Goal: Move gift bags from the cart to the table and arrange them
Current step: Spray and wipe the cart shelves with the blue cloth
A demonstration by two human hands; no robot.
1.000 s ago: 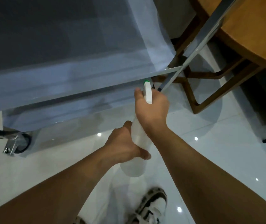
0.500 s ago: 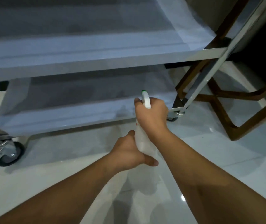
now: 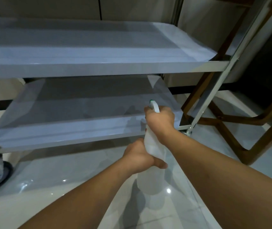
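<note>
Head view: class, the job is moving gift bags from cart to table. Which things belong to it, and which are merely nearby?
Job:
cart, shelves bare
left hand
right hand

Nearby:
spray bottle, gripped by both hands
wooden chair frame

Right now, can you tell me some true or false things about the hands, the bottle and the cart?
1. Both hands hold the spray bottle. True: the right hand grips the top, the left hand grips the middle.
2. The nozzle tip is red. False: it is green.
3. The cart shows two shelves. True.
4. Gift bags sit on the lower shelf. False: none show on it.
5. The floor is carpet. False: it is shiny tile.
</note>
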